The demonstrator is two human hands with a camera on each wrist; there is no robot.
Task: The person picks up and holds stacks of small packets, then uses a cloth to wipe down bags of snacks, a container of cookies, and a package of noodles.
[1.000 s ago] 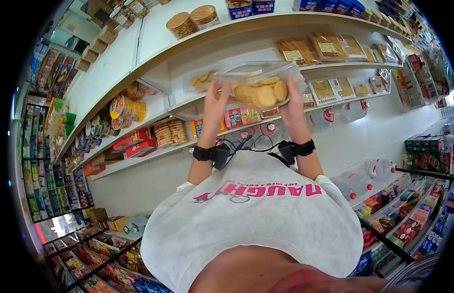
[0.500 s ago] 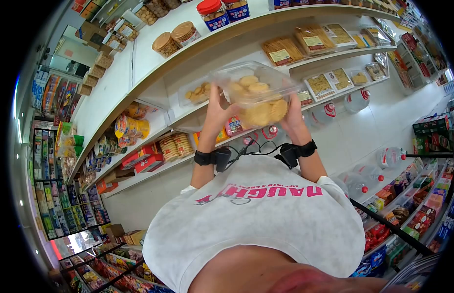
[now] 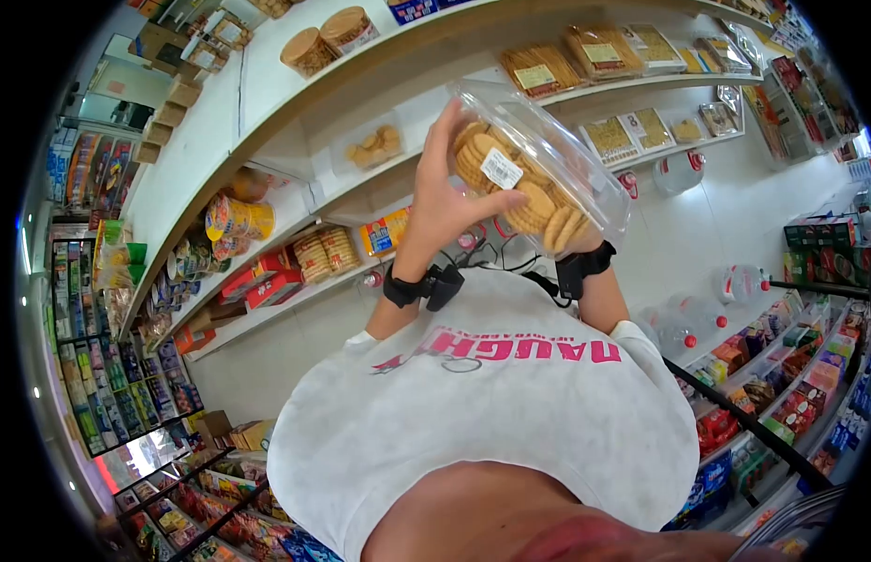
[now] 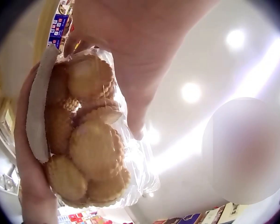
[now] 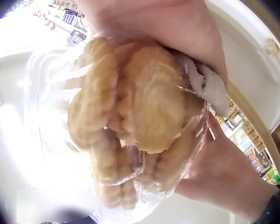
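Observation:
A clear plastic box packed with round golden biscuits is held up before the chest, tilted down to the right. Its white label faces the head camera. My left hand grips the box's left side, thumb across the front near the label. The right hand holds the lower right end and is mostly hidden behind the box in the head view. In the right wrist view that hand lies along the box, biscuits showing through the plastic. The left wrist view shows biscuits under the left hand.
Behind the box runs a white shelf unit. It bears another box of biscuits, noodle cups, biscuit packs and flat food packs. Round tubs stand on top. Large bottles are at the right.
The box has turned from level to steeply tilted, its labelled face now toward the head camera. My left thumb has come across its front; the right hand has moved down behind it.

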